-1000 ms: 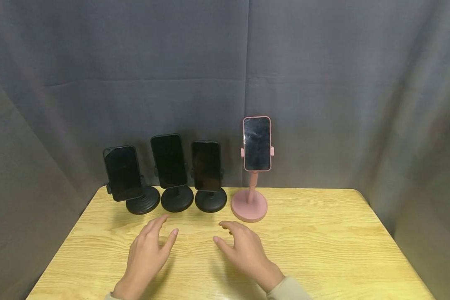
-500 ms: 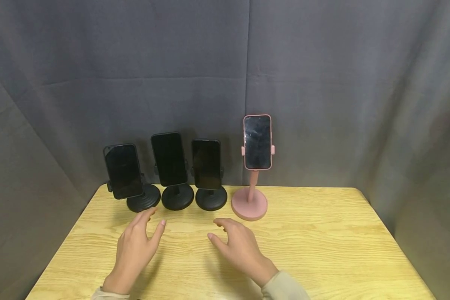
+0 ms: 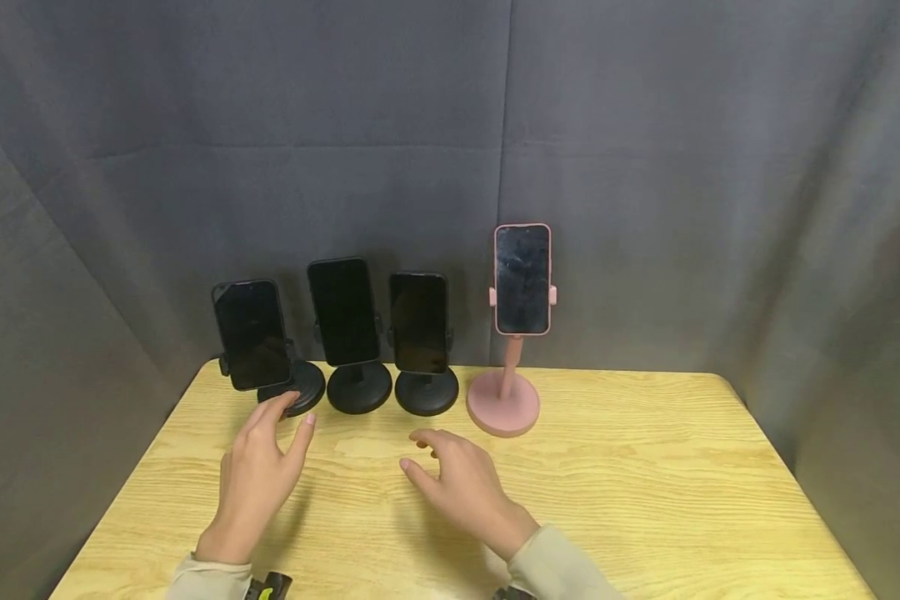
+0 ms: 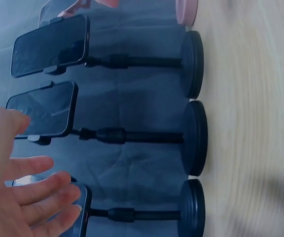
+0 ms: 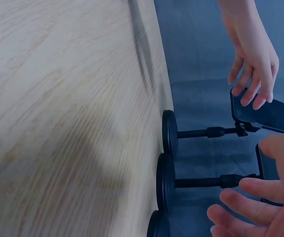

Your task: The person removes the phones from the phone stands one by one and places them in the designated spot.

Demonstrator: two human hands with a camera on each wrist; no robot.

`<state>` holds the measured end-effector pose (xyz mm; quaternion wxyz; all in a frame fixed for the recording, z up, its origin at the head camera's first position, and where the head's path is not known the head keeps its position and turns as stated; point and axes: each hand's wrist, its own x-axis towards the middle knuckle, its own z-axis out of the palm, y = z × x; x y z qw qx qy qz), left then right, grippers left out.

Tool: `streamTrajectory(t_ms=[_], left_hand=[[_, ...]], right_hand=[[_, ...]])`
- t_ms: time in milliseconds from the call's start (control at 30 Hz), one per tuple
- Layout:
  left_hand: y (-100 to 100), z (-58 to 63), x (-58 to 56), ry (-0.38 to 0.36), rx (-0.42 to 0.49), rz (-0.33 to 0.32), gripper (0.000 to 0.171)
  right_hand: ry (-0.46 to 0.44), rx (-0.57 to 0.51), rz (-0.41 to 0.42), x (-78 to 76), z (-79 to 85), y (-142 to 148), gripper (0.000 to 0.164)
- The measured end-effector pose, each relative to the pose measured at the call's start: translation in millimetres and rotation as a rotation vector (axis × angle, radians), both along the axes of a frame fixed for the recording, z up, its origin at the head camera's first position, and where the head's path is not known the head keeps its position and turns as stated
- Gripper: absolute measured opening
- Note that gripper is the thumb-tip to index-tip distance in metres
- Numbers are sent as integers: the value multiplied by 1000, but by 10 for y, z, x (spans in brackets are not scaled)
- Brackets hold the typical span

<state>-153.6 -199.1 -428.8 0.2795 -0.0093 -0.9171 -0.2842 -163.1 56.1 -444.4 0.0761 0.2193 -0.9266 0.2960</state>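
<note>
My left hand (image 3: 253, 479) hovers over the table with relaxed fingers and holds nothing. Its fingertips overlap the round base of the leftmost black phone stand (image 3: 309, 385) in the head view. The phone (image 3: 252, 335) clamped there tilts a little to the left. Nearer the middle, my right hand (image 3: 461, 485) hangs with bent, loose fingers and the thumb apart, also holding nothing. Two more black phones, the taller one (image 3: 343, 312) and the one to its right (image 3: 419, 322), stand clamped upright behind the hands. In the left wrist view, the fingers (image 4: 43, 195) spread in front of the stands.
A pink phone stand (image 3: 504, 404) holds a pink-edged phone (image 3: 522, 279) higher than the others, right of the black ones. All stands line the back of the wooden table (image 3: 645, 483). Grey curtain (image 3: 645, 183) hangs behind and at both sides.
My left hand has moved left and forward, closer to the leftmost stand. My right hand has shifted a little to the left. The stands and phones keep their places on the table.
</note>
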Motion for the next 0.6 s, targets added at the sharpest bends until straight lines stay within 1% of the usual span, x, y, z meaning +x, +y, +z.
streamTrajectory(t_ms=[100,267,433,600], left_hand=[[-50,40,0,3,12,19,39],[-138,84,10,-17,32,60,40],[-242,110,28,-2,30,77,39],[-366,156,19,0,30,112,38]], right_hand=[[-13,-10,8,-12,28,-41,38],[-26,-13,9,-45,66,-108,42],[-28,-16,13,-80,91,-172,41],[-51,-32,19,-131,142,-269,42]])
